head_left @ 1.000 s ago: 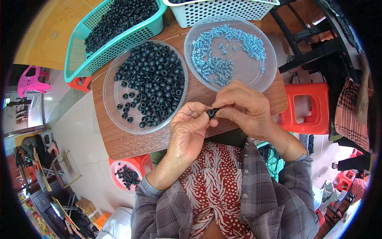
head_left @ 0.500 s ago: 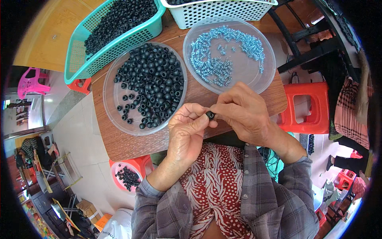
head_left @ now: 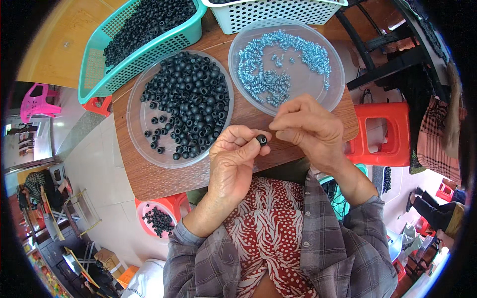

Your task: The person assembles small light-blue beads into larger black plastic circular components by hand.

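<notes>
Between thumb and fingers, my left hand (head_left: 233, 156) pinches a small round black hollow cap (head_left: 262, 140) whose opening faces up; something light shows inside it. Just to the right, apart from the cap, my right hand (head_left: 313, 130) has its thumb and fingertips drawn together; whether anything tiny is in them I cannot make out. A round clear tray (head_left: 133, 124) holds many similar black caps at the left. Beyond my right hand lies another round clear tray (head_left: 338, 74) with small shiny blue metallic pieces (head_left: 318, 54) spread in it.
Both trays stand on a wooden table (head_left: 164, 181). A turquoise basket (head_left: 149, 69) full of black pieces and a white basket (head_left: 278, 17) stand at the back. Red stools (head_left: 382, 134) flank the table; a pink bowl (head_left: 144, 221) of black pieces sits on the left one (head_left: 181, 203).
My right hand has drawn back from the cap, slightly up and to the right. The cap stays in my left hand, its opening now more visible.
</notes>
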Demonstrator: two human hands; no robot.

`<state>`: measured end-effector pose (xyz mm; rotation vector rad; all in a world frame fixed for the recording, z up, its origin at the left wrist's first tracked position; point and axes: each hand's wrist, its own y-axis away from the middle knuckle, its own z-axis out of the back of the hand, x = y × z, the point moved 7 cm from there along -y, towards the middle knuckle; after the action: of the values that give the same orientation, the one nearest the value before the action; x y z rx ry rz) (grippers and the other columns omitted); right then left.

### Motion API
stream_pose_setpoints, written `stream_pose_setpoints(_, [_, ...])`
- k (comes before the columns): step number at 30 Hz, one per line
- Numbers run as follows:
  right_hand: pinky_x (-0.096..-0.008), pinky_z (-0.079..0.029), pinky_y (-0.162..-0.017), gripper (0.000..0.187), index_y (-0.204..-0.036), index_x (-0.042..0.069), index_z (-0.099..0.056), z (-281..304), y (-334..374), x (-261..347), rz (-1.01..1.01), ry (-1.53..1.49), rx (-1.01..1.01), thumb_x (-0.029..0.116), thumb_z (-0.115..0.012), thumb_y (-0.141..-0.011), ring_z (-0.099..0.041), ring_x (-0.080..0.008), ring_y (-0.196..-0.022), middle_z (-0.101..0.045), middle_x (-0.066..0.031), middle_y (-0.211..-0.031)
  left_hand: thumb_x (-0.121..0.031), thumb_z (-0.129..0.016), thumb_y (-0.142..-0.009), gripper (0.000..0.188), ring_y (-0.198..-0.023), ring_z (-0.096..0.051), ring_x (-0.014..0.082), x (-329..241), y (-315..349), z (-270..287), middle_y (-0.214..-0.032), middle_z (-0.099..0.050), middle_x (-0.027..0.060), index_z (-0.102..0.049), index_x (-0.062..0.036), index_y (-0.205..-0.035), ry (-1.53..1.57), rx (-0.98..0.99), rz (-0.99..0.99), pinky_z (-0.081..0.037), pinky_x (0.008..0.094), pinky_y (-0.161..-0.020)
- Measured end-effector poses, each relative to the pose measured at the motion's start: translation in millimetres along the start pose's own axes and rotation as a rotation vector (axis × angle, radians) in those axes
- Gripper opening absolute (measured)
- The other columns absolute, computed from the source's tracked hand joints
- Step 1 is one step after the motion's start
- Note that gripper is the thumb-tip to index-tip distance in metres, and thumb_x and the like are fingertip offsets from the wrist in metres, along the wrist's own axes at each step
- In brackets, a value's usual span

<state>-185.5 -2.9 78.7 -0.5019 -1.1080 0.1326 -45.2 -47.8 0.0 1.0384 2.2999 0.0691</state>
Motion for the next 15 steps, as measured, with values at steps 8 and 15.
stream_pose_setpoints(8, [-0.0236,-0.046,-0.068,0.019,-0.096,0.001,-0.068,-7.3,11.2,-8.3,-0.29,-0.325,-0.056,-0.004,-0.071,-0.077,-0.058,-0.0126,-0.084,-0.062,-0.0051,-0.094,0.004,-0.061,-0.087,0.01,-0.086,-0.063,0.0189,1.7,-1.3,-4.6,-0.098,-0.066,0.0132,-0.059,-0.0008,-0.096,0.027,-0.023,0.015,-0.053,0.0306,-0.08])
stream_pose_setpoints(15, [-0.0282,-0.048,-0.071,0.018,-0.092,0.001,-0.066,-4.8,11.4,0.3,-0.057,-0.149,-0.145,-0.004,-0.071,-0.076,-0.06,-0.0179,-0.083,-0.065,-0.0066,-0.089,0.003,-0.062,-0.087,0.01,-0.083,-0.062,0.0187,3.9,-3.6,-10.5,-0.095,-0.065,0.0117,-0.058,0.0001,-0.096,0.036,-0.046,0.043,-0.051,0.0296,-0.079])
